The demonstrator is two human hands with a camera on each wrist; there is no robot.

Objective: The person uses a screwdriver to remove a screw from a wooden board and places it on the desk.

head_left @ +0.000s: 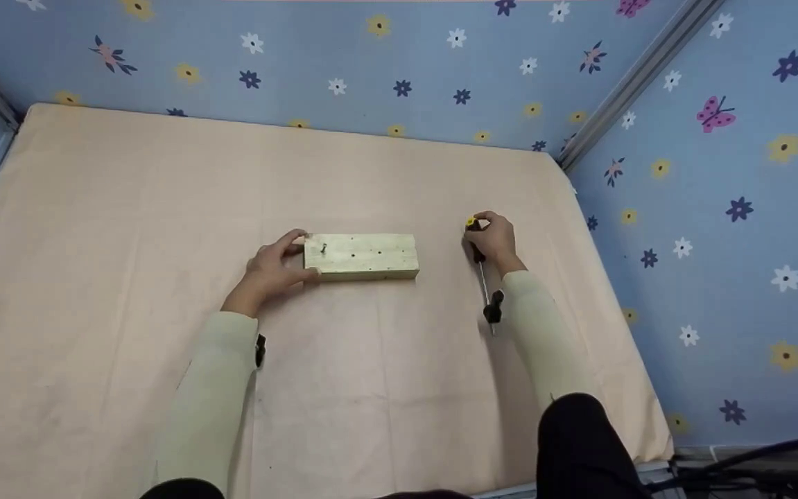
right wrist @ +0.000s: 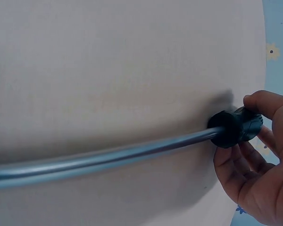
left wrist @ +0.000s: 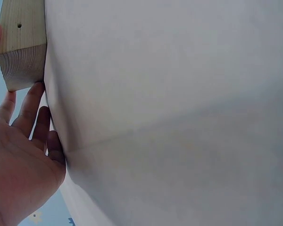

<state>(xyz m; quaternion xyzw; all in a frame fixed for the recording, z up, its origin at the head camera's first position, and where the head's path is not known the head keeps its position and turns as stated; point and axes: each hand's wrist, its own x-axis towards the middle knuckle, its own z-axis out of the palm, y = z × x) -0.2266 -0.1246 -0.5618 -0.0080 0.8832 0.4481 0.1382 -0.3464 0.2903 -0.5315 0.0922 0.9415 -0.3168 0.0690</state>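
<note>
A pale wooden block [head_left: 364, 255] lies lengthwise on the cloth, with small dark holes in its top and a screw [head_left: 324, 247] standing up near its left end. My left hand [head_left: 272, 269] holds that left end, thumb on the near side and a finger at the far corner. In the left wrist view, fingers [left wrist: 28, 113] touch the block's grained end [left wrist: 23, 68]. To the right of the block, my right hand [head_left: 496, 239] grips a screwdriver [right wrist: 108, 157] by its dark, yellow-ended handle. Its long metal shaft points back toward me, and the tip touches nothing I can make out.
A peach cloth [head_left: 163, 180] covers the table. Blue flowered walls [head_left: 343, 62] rise behind it and at both sides. Black wrist cameras [head_left: 493, 307] sit by the sleeves. A dark cable [head_left: 752, 454] runs beyond the near right corner.
</note>
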